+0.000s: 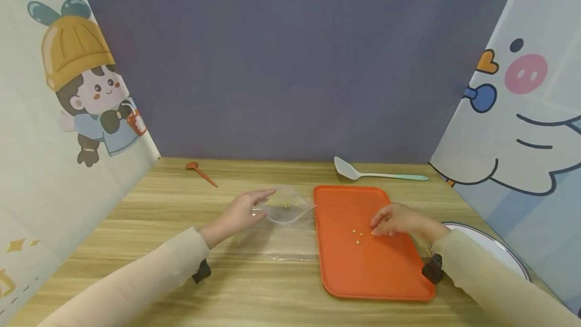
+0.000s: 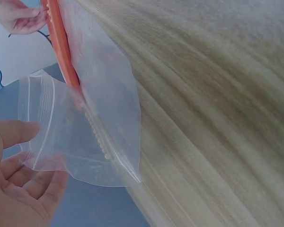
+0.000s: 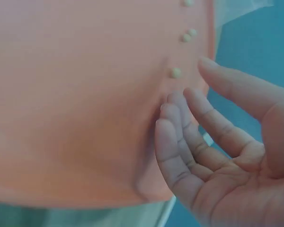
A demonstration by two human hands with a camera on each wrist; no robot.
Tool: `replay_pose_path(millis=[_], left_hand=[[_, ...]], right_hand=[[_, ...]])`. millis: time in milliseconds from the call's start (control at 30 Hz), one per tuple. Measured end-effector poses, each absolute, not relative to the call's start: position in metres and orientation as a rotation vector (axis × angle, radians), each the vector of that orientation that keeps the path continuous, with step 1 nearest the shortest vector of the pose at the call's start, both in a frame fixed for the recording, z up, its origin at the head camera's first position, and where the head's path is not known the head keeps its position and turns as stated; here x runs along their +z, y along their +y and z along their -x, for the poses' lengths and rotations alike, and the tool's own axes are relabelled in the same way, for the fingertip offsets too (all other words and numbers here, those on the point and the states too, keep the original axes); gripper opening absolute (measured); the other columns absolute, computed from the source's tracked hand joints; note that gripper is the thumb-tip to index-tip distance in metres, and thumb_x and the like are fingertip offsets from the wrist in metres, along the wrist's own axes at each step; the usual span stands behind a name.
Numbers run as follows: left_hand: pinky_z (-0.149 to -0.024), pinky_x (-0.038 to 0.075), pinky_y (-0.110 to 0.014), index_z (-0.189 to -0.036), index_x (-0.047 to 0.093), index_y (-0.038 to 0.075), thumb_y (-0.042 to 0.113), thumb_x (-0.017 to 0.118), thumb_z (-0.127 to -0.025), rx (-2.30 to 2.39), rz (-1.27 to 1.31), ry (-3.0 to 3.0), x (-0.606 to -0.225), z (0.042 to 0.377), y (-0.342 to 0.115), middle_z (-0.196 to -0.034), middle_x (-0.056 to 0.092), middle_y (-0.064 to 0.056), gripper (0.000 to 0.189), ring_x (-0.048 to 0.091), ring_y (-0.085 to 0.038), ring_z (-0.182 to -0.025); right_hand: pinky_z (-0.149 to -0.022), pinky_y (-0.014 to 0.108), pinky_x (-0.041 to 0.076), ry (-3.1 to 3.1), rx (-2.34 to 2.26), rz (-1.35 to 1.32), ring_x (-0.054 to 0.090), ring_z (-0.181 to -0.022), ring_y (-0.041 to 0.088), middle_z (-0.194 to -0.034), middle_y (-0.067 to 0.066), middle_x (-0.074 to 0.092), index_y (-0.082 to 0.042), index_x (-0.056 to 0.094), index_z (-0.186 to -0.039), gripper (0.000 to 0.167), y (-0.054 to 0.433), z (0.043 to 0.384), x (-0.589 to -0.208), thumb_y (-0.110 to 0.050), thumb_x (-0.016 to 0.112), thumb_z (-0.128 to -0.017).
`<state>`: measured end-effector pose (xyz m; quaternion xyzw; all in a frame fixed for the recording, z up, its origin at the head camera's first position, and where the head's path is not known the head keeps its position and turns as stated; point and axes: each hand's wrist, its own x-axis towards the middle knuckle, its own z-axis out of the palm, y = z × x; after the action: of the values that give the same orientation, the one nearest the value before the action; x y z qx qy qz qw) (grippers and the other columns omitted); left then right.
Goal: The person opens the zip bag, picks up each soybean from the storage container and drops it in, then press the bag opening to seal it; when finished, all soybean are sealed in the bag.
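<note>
My left hand holds a clear zip-lock bag at its mouth, which gapes. In the left wrist view, the thumb lies on one side of the zip-lock bag and the fingers are at its lower edge. Several small pale yellow beans lie in a row along the bag's fold. Over the orange tray is my right hand, its fingers bent and thumb apart. A small round bean sits on the tray just beyond those fingertips, with several others near it.
An orange-brown spoon lies at the back left of the wooden table. Behind the tray is a white spatula with a mint handle. A white, dark-rimmed plate stands at the right, partly under the right forearm.
</note>
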<state>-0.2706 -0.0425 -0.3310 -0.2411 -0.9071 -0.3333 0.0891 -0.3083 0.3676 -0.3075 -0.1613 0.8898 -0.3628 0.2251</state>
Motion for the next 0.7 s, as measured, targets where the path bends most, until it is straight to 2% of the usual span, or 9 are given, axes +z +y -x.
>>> replay_pose_path(millis=[367, 700], left_hand=[[-0.099, 0.052, -0.046, -0.14, 0.05, 0.007, 0.004, 0.07, -0.083, -0.978, 0.724, -2.717, -0.331, 0.272, -0.04, -0.138, 0.055, -0.016, 0.06, 0.062, -0.034, -0.115], [-0.1, 0.051, -0.049, -0.14, 0.049, 0.005, 0.003, 0.07, -0.084, -0.969, 0.746, -2.716, -0.326, 0.268, -0.042, -0.137, 0.056, -0.018, 0.06, 0.061, -0.035, -0.116]], right_hand=[[-0.051, 0.02, 0.041, 2.449, -1.029, 0.512, 0.049, -0.057, 0.006, -0.066, -0.002, 0.057, 0.01, 0.063, -0.097, 0.032, 0.37, 0.307, -0.32, -0.006, 0.08, -0.074], [-0.051, 0.02, 0.04, 2.486, -1.037, 0.492, 0.046, -0.058, 0.007, -0.065, -0.005, 0.056, 0.009, 0.066, -0.091, 0.026, 0.368, 0.306, -0.323, -0.009, 0.079, -0.077]])
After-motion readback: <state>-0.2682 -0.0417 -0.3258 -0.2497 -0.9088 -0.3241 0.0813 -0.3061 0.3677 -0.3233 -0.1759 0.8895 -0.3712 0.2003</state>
